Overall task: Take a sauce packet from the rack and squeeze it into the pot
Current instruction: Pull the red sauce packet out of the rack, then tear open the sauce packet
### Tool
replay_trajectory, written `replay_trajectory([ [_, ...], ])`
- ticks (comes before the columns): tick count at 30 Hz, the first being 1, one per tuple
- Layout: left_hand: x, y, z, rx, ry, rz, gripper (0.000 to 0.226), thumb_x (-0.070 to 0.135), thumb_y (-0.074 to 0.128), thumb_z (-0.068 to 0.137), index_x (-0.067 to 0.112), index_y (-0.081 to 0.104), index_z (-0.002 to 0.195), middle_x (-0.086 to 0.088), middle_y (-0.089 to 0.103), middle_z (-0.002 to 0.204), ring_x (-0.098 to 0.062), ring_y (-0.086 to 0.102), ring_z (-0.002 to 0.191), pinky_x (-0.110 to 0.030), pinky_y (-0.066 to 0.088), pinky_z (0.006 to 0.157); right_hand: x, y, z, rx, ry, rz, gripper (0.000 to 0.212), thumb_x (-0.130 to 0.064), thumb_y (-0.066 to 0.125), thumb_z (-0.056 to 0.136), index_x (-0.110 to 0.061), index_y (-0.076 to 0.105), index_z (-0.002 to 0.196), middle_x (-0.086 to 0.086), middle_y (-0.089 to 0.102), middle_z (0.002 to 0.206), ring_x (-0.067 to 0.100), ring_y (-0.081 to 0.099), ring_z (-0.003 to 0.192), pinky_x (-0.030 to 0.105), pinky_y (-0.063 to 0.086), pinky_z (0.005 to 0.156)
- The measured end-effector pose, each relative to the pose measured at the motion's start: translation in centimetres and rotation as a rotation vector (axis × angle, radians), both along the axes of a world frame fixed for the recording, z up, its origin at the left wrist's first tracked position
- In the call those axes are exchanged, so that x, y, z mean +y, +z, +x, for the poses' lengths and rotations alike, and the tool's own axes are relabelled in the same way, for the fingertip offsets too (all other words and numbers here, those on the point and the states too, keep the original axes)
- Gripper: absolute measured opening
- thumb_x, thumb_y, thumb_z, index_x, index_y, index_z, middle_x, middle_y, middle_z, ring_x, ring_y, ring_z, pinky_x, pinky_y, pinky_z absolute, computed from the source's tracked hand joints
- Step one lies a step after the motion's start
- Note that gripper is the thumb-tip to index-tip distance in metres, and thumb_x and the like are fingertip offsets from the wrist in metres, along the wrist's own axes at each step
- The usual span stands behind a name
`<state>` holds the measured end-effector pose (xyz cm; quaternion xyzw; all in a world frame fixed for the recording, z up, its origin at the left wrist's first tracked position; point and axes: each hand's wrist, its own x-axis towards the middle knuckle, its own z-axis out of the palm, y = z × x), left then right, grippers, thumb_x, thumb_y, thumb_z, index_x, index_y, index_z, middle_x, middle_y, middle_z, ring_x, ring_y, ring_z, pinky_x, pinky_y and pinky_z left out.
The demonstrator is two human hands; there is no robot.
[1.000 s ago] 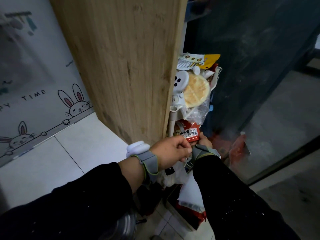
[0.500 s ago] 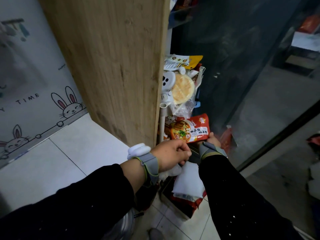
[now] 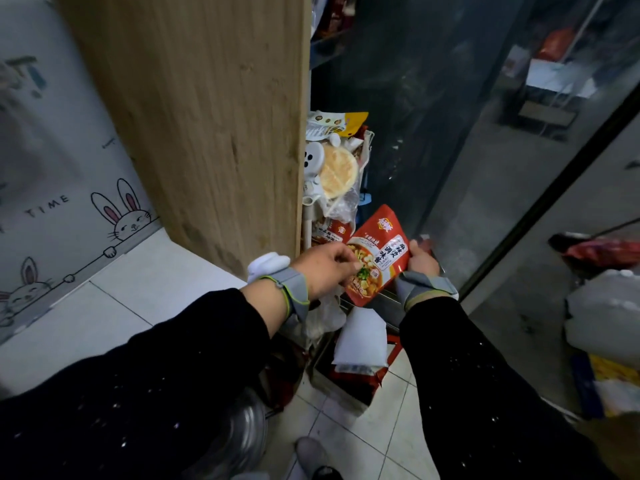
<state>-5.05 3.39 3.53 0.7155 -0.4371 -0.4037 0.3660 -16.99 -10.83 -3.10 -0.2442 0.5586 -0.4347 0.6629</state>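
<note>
A red sauce packet (image 3: 379,251) with a soup picture is held out in front of the narrow rack (image 3: 367,157), clear of its shelves. My right hand (image 3: 420,259) grips the packet's right edge from behind. My left hand (image 3: 325,266) pinches its left edge with curled fingers. The rack stands between a wooden panel and a dark glass door, stuffed with other packets and bagged food. A steel pot (image 3: 242,434) shows at the bottom, mostly hidden under my left sleeve.
The wooden cabinet side (image 3: 207,116) rises at left of the rack, the dark glass door (image 3: 450,133) at right. White counter (image 3: 104,306) with rabbit wall sticker lies at left. Bags and boxes (image 3: 360,358) clutter the tiled floor below the rack.
The red packet came out of the rack and upward, now held free by both hands. The view has shifted to the right.
</note>
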Motion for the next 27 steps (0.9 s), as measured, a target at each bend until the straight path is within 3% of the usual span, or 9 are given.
replay_trajectory([
  [3,0.1,0.6,0.2,0.023,0.041,-0.043,0.007,0.023,0.062,0.084,0.023,0.056,0.085,-0.009,0.064,0.100,-0.024,0.062,0.092,-0.033,0.051,0.081,1.8,1.7,-0.3,-0.133,0.032,-0.066,0.025,-0.018,0.059,0.090,-0.005,0.055,0.069,0.005,0.066,0.046,0.013,0.061,0.035,0.023,0.048,0.034],
  [9,1.5,2.6,1.6,0.002,0.181,-0.122,0.065,0.033,0.076,0.071,0.019,0.042,0.124,-0.006,0.054,0.124,-0.023,0.054,0.112,-0.042,0.045,0.100,5.3,5.2,-0.6,-0.473,0.583,-0.070,0.048,-0.034,0.049,0.093,0.009,0.069,0.093,0.027,0.073,0.083,0.037,0.072,0.076,0.047,0.058,0.061],
  [11,2.7,3.4,2.4,0.059,0.228,-0.177,0.080,0.033,0.081,0.065,0.020,0.036,0.130,-0.004,0.052,0.125,-0.020,0.055,0.109,-0.038,0.046,0.097,6.5,6.5,0.5,-0.485,0.665,-0.097,0.053,-0.035,0.049,0.092,0.010,0.058,0.119,0.035,0.064,0.109,0.045,0.065,0.100,0.056,0.055,0.079],
  [15,5.1,4.6,3.7,0.279,0.209,-0.276,0.054,0.022,0.083,0.062,0.017,0.056,0.109,-0.004,0.067,0.103,-0.022,0.065,0.093,-0.036,0.054,0.082,8.7,8.4,3.8,-0.499,0.665,-0.162,0.058,-0.025,0.053,0.091,0.011,0.037,0.135,0.040,0.040,0.137,0.053,0.038,0.129,0.067,0.031,0.106],
  [18,6.8,5.0,4.8,0.336,0.252,-0.318,0.032,0.017,0.083,0.061,0.012,0.069,0.090,-0.007,0.076,0.084,-0.023,0.072,0.078,-0.031,0.057,0.067,9.6,8.9,6.3,-0.509,0.656,-0.184,0.046,-0.018,0.050,0.092,0.016,0.041,0.122,0.046,0.034,0.132,0.054,0.036,0.124,0.068,0.022,0.110],
  [20,8.6,5.4,6.2,0.312,0.367,-0.338,0.027,0.020,0.084,0.059,0.013,0.071,0.082,-0.004,0.076,0.076,-0.018,0.073,0.070,-0.025,0.055,0.058,10.8,9.6,8.4,-0.521,0.715,-0.223,0.024,-0.016,0.052,0.089,0.002,0.048,0.105,0.038,0.037,0.118,0.046,0.038,0.113,0.068,0.021,0.110],
  [22,10.5,5.9,7.8,0.280,0.454,-0.370,0.026,0.022,0.085,0.059,0.014,0.071,0.079,-0.002,0.076,0.073,-0.017,0.073,0.067,-0.023,0.054,0.055,12.1,10.0,10.5,-0.561,0.802,-0.251,0.018,-0.017,0.057,0.083,-0.003,0.050,0.091,0.032,0.047,0.102,0.040,0.050,0.100,0.063,0.038,0.102],
  [24,11.8,6.4,8.7,0.256,0.506,-0.395,0.025,0.022,0.084,0.061,0.014,0.071,0.080,-0.002,0.076,0.072,-0.016,0.072,0.066,-0.022,0.054,0.055,12.8,10.0,12.0,-0.610,0.905,-0.293,0.011,-0.016,0.062,0.077,-0.008,0.055,0.076,0.020,0.063,0.077,0.030,0.064,0.074,0.047,0.056,0.079],
  [27,14.1,6.9,10.3,0.226,0.626,-0.444,0.020,0.022,0.081,0.066,0.016,0.071,0.081,0.000,0.075,0.072,-0.013,0.072,0.066,-0.021,0.055,0.056,14.6,10.4,14.8,-0.574,1.039,-0.319,0.007,-0.010,0.070,0.069,-0.013,0.066,0.074,0.010,0.072,0.069,0.022,0.070,0.064,0.037,0.060,0.065],
])
